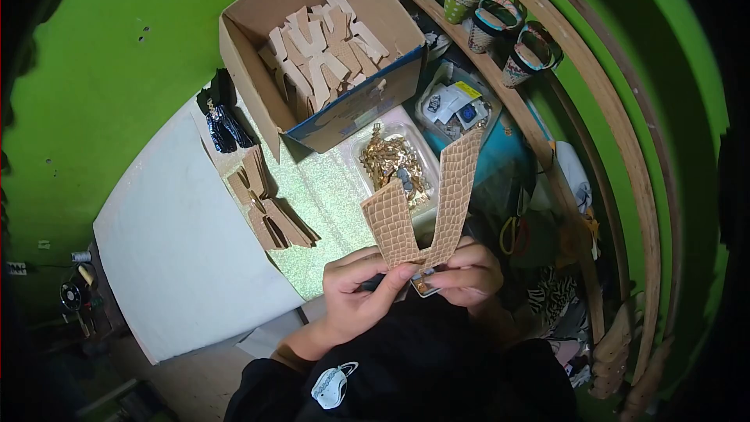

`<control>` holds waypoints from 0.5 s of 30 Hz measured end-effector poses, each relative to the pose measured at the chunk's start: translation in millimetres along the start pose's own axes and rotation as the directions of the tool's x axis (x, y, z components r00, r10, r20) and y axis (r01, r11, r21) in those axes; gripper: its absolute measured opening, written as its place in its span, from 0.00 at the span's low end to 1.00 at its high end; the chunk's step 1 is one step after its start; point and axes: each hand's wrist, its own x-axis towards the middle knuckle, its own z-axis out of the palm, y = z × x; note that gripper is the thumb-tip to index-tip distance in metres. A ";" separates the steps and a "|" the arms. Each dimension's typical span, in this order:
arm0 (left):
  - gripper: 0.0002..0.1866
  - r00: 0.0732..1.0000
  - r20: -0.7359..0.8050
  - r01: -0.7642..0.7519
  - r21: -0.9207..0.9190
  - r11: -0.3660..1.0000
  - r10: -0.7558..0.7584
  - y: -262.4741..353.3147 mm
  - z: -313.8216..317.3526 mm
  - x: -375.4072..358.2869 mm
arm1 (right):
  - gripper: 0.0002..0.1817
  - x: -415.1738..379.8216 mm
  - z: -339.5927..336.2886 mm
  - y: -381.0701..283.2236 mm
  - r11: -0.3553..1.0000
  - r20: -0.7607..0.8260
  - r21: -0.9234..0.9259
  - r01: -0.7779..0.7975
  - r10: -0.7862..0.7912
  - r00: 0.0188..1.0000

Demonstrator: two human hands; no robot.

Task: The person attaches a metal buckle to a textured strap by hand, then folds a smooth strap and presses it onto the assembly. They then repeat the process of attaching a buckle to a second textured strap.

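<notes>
A tan, crocodile-embossed strap piece, cut in a U shape with two long arms pointing up, is held in front of my body. My left hand is closed with thumb and fingers pinching its narrow lower end. My right hand is closed at the same end from the other side. Between my fingertips shows a small gold-toned metal buckle, partly hidden. Just beyond my hands, a clear plastic tub holds many gold-coloured buckles and a few dark bits.
A cardboard box full of cut tan pieces stands at the back. Stacked tan pieces and a dark shiny bundle lie left. Right are a tub of packets, scissors and a wooden rack with small sandals.
</notes>
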 end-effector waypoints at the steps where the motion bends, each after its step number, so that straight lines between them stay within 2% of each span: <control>1: 0.05 1.000 -0.015 -0.014 0.024 1.000 0.014 -0.9 0.9 -1.0 | 0.16 -1.0 0.6 0.2 0.999 -0.052 0.030 -0.039 0.040 0.998; 4: 0.05 0.998 -0.044 -0.043 0.057 0.997 0.045 -6.3 2.1 -4.2 | 0.15 0.5 -3.6 -1.4 1.000 0.018 -0.021 -0.020 0.021 1.000; 11: 0.05 0.989 -0.069 -0.122 0.093 0.988 0.128 -5.4 3.1 -5.4 | 0.15 0.0 -1.5 -2.3 0.999 -0.020 -0.007 -0.042 0.042 0.999; 15: 0.05 0.993 -0.077 -0.084 0.059 0.995 0.088 -5.1 3.8 -6.5 | 0.14 0.0 -2.7 -2.6 0.999 -0.005 -0.024 -0.022 0.022 1.000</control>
